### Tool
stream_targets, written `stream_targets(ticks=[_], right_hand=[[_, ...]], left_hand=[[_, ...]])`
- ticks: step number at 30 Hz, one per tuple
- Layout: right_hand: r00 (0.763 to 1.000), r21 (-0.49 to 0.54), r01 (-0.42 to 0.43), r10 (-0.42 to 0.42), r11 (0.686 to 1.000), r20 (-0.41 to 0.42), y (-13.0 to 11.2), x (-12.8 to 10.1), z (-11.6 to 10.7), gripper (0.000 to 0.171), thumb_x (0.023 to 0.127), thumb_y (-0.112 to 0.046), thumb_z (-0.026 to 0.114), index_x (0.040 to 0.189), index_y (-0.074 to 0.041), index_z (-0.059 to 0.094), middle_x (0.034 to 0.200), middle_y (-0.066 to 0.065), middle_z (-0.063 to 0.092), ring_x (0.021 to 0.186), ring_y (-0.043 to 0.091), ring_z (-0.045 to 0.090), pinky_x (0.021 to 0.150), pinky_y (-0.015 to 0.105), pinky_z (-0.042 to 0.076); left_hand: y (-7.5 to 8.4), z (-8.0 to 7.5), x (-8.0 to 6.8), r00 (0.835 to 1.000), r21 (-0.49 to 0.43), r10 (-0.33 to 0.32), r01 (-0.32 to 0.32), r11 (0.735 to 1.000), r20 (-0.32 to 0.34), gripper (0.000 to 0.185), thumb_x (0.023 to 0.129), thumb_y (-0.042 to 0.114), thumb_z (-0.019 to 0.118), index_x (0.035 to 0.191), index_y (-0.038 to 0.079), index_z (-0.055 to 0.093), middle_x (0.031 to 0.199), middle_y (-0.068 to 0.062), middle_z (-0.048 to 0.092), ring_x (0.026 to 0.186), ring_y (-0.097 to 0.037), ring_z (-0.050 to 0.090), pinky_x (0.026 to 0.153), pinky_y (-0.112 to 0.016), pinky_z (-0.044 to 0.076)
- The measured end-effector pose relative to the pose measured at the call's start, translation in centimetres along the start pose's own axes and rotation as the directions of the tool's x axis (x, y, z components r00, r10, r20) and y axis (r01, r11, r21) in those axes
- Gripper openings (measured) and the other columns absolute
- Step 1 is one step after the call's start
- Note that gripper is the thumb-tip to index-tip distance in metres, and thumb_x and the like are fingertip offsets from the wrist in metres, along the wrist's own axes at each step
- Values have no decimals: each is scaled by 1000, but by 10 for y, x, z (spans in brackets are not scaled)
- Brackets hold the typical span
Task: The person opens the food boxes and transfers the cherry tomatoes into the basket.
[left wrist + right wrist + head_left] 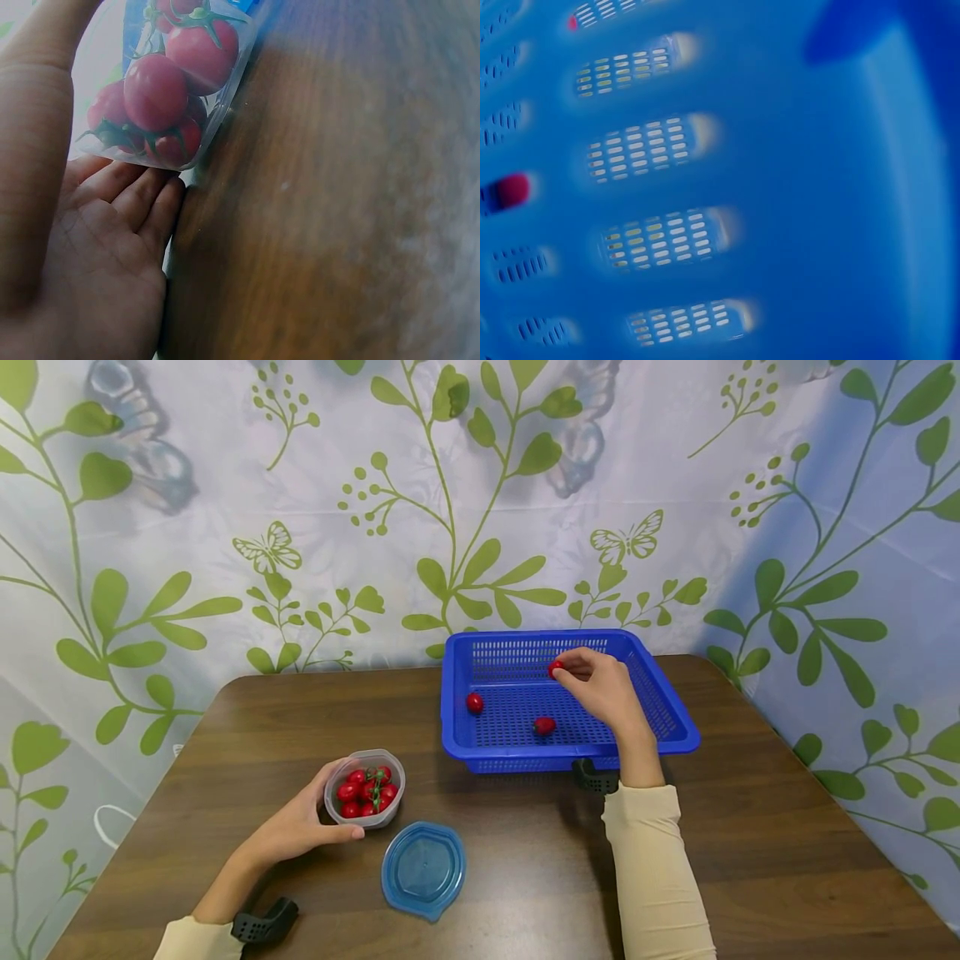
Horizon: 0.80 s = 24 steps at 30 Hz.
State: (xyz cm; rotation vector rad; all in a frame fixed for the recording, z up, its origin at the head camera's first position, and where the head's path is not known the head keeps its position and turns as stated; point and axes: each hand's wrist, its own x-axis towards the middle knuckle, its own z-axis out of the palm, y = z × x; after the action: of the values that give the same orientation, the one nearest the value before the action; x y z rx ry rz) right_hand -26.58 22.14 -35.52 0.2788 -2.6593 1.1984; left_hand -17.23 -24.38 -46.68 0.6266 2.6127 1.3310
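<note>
A dark brown wooden worktop (750, 860) is filling the lower part of the head view, its grain running side to side. A round translucent blue plastic lid (423, 868) is lying flat on it near the front edge. Behind the worktop a white curtain printed with green leafy stems and butterflies (225, 527) is hanging as a backdrop, wrapping around both sides. A white cord loop (112, 827) is showing at the left, below the worktop's edge.
</note>
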Motion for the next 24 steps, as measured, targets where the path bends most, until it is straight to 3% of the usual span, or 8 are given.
stream_targets(ticks=[12, 24], right_hand=[[1000, 11, 20, -19, 1000, -9, 0, 0, 0, 29, 99, -24, 71, 120, -4, 69, 114, 15, 74, 108, 31, 72, 94, 49, 55], [1000, 4, 22, -22, 1000, 3, -3, -1, -2, 33, 100, -26, 69, 125, -5, 68, 121, 16, 72, 113, 32, 69, 98, 49, 54]], left_hand=[[-2, 1, -1, 1000, -34, 0, 0, 999, -6, 95, 84, 28, 86, 159, 18, 29, 156, -9, 44, 140, -31, 45, 109, -21, 39], [-2, 0, 0, 1000, -29, 13, -13, 999, -2, 95, 84, 28, 85, 159, 17, 28, 157, -10, 43, 141, -33, 44, 109, -21, 39]])
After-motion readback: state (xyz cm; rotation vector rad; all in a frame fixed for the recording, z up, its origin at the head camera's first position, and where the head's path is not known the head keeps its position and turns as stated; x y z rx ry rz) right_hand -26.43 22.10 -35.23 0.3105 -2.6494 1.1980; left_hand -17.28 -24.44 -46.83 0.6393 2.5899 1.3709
